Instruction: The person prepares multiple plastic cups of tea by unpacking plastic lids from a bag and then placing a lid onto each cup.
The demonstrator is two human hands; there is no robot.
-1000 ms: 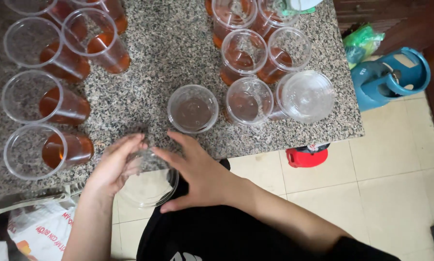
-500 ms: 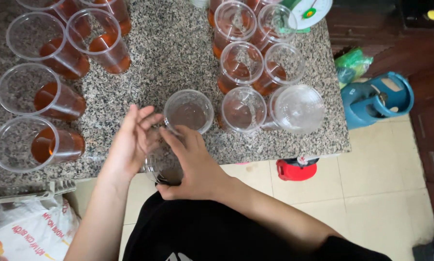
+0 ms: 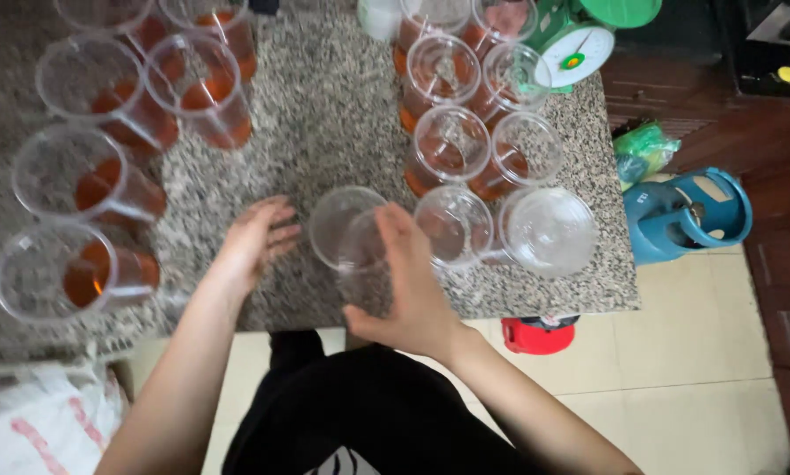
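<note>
My right hand (image 3: 410, 283) is wrapped around a clear empty plastic cup (image 3: 349, 233) that stands on the speckled granite counter (image 3: 307, 97) near its front edge. My left hand (image 3: 256, 239) hovers just left of that cup with fingers spread, holding nothing. Two more empty clear cups (image 3: 455, 224) (image 3: 546, 230) stand in a row to the right of the held one.
Several clear cups part-filled with amber liquid stand at the left (image 3: 69, 273) and at the back right (image 3: 452, 145). A green kitchen scale (image 3: 579, 44) sits at the counter's far right. On the floor are a blue gas cylinder (image 3: 687, 215), a red object (image 3: 535, 334) and a white sack (image 3: 39, 422).
My right hand has lifted the cup from below the counter edge and set it on the counter. My left hand has let go of it and moved off to the left.
</note>
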